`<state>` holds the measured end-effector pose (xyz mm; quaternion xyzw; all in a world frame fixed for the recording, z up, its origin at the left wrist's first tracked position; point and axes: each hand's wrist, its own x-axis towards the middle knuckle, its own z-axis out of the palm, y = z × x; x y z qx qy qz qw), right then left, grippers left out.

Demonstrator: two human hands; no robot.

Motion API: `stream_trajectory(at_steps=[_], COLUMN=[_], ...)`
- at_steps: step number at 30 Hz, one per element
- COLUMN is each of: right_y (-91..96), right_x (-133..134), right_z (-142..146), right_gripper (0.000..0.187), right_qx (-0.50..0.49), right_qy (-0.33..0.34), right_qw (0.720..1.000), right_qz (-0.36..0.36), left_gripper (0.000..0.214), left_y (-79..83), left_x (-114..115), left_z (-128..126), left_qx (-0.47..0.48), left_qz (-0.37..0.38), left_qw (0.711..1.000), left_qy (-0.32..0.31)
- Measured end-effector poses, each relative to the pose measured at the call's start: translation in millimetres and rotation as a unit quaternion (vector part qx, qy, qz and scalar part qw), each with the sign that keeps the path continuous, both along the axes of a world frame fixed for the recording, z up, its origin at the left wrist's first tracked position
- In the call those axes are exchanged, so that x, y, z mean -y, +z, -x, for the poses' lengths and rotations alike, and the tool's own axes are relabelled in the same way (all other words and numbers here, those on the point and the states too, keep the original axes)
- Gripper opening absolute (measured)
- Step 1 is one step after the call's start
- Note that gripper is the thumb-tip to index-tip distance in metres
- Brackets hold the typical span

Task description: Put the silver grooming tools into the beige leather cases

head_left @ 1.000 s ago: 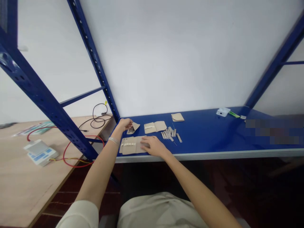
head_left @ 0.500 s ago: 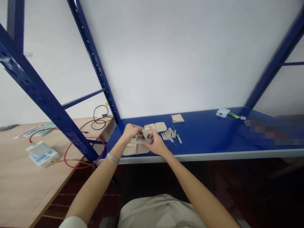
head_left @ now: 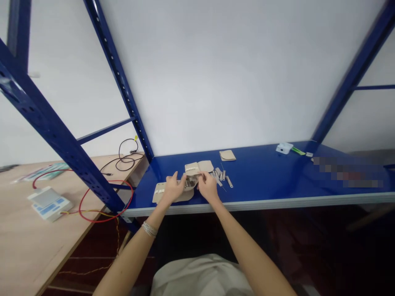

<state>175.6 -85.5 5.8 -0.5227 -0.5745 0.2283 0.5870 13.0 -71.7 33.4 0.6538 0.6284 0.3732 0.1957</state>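
Note:
My left hand [head_left: 173, 188] and my right hand [head_left: 208, 187] meet at a small folded tan pouch [head_left: 191, 181] with metal pieces showing in its opening, and both hands hold its sides. Under my left hand lies a flat tan holder with white loops [head_left: 160, 193]. An opened tan holder [head_left: 197, 167] lies just beyond the hands. To the right of my right hand is a loose group of slim metal rods [head_left: 220, 176]. A small folded tan pad [head_left: 227, 155] rests further back.
All this lies on a blue steel shelf [head_left: 262, 172] with a pale front edge. A blue upright [head_left: 117, 82] stands at its left end. On the wooden table [head_left: 31, 255] at left are a white digital scale [head_left: 49, 204] and a red wire [head_left: 105, 218]. A white device [head_left: 284, 148] sits far right.
My left hand has brought the small pouch forward from the back left, and my right hand has lifted off the flat holder to join it. The view has shifted slightly.

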Motion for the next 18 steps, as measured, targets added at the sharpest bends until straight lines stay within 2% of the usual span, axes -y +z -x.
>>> stream_trajectory(at_steps=[2,4,7,9,12,14,16,18], right_y=[-1.0,-1.5,-1.1,-0.4,2.7,7.8,16.6,28.7], right_x=[-1,-2,0,2,5,8,11,12], right_z=[-1,-2,-3,-4,-5,-2,3,12], right_gripper=[0.034,0.034,0.033,0.031,0.023,0.023,0.034,0.039], right_qx=[-0.053,-0.084,-0.09,-0.074,0.008,0.102,0.216,0.327], right_qy=[0.02,0.021,0.022,0.032,0.005,-0.038,-0.053,-0.017], right_qw=[0.998,0.996,0.995,0.996,1.0,0.994,0.972,0.942], right_qz=[0.015,0.02,0.02,0.026,0.021,-0.025,-0.074,-0.079], left_gripper=[0.076,0.078,0.055,0.039,0.026,0.022,0.02,0.016], left_y=[2.0,7.4,13.1,12.3,5.8,0.3,-5.2,-10.1], left_x=[1,2,1,0,-1,0,0,1], left_z=[-3,-9,-18,-20,-18,-14,-10,-7], left_qx=[0.027,0.075,0.186,0.242,0.249,0.232,0.227,0.221], left_qz=[0.01,0.045,0.142,0.171,0.151,0.123,0.096,0.068], left_qw=[0.999,0.996,0.97,0.95,0.95,0.958,0.961,0.965], left_qy=[0.015,0.001,-0.07,-0.102,-0.11,-0.116,-0.125,-0.121])
